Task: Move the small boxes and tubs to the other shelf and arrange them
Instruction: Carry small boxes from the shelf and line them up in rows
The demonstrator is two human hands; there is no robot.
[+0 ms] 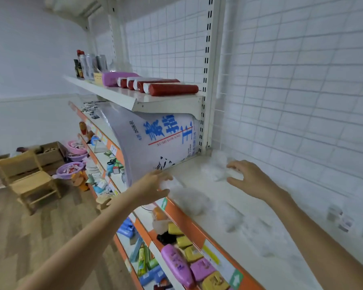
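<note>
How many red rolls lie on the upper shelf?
4, in a row on the upper shelf: nearest roll, second roll, third, farthest beside the purple pack. They overlap, so more may be hidden.
</note>
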